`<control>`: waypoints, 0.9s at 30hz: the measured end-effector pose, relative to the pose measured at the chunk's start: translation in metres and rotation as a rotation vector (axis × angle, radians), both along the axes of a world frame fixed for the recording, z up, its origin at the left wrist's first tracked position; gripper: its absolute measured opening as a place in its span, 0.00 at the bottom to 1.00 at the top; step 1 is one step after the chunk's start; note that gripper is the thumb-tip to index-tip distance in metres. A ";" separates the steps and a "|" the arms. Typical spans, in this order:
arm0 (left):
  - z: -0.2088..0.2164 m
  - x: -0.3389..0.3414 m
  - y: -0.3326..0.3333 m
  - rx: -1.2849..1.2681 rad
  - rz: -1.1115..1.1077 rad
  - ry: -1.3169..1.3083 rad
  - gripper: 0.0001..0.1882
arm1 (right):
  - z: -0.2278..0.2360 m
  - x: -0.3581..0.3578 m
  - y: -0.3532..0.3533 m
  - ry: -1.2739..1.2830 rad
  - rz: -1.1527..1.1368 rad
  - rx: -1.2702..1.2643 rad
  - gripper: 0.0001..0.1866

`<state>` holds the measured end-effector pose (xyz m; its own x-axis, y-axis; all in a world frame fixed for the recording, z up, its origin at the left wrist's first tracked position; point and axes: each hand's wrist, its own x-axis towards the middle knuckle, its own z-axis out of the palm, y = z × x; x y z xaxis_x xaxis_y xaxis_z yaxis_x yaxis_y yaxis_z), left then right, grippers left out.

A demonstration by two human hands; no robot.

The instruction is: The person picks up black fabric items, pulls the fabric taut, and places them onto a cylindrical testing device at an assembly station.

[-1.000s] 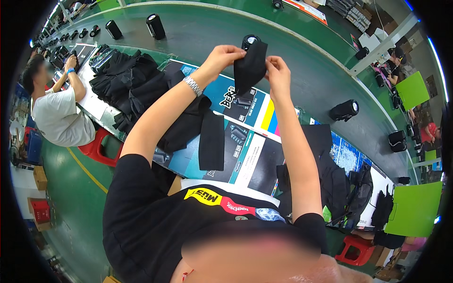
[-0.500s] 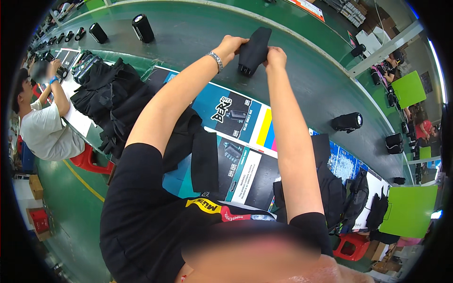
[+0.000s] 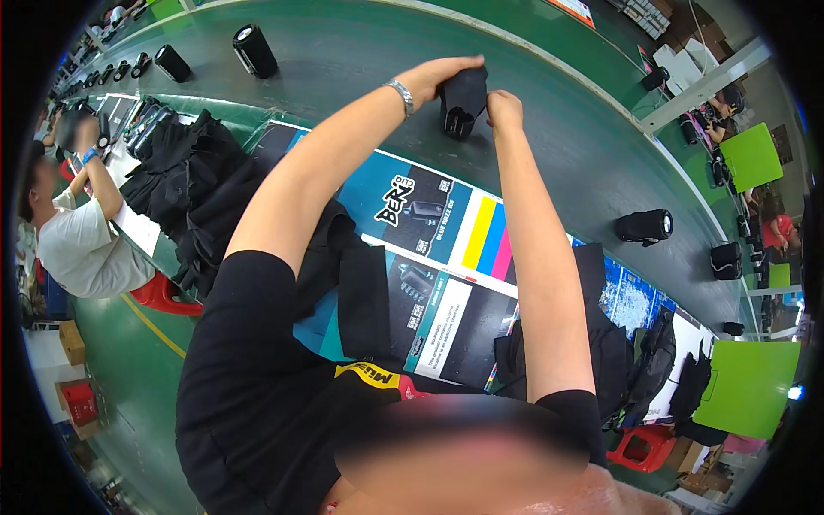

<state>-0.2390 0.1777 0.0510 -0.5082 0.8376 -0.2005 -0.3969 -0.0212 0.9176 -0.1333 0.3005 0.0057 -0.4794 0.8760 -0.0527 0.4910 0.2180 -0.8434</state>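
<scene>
A black fabric sleeve (image 3: pixel 466 88) covers the upper part of a black cylinder (image 3: pixel 457 132), which looks like a portable speaker. Its lower end shows below the cloth, over the dark conveyor belt. My left hand (image 3: pixel 435 78), with a metal bracelet at the wrist, is wrapped over the sleeve's top and left side; some of its fingers are hidden. On the other side, my right hand (image 3: pixel 505 109) is closed at the sleeve's right edge, its fingertips partly hidden.
More black cylindrical speakers stand on the belt, one at the left (image 3: pixel 255 51) and one lying at the right (image 3: pixel 644 226). Piled black sleeves (image 3: pixel 202 176) cover the table's left; others (image 3: pixel 609 352) lie right. A co-worker (image 3: pixel 81 232) sits at the far left.
My left hand has shifted from the sleeve's side up over its top. The sleeve looks shorter and bunched, with more of the cylinder's lower end showing. My right hand sits slightly lower.
</scene>
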 end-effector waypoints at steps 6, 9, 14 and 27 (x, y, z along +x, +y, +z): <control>-0.023 0.001 0.026 0.002 -0.052 -0.027 0.09 | -0.006 0.021 0.009 0.082 -0.071 -0.028 0.13; -0.065 0.011 0.029 -0.027 0.025 0.159 0.11 | -0.007 0.037 0.003 0.103 -0.076 -0.043 0.11; -0.150 -0.021 0.053 -0.095 -0.004 0.744 0.19 | -0.004 0.049 -0.017 0.029 -0.066 0.196 0.09; -0.169 -0.013 0.052 -0.232 0.294 1.512 0.12 | -0.004 0.055 -0.003 -0.295 0.000 0.260 0.08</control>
<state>-0.2515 0.2300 -0.1181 -0.4845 0.7003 0.5242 0.8582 0.2645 0.4399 -0.0778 0.2977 0.0017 -0.4767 0.8783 0.0350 0.7043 0.4055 -0.5827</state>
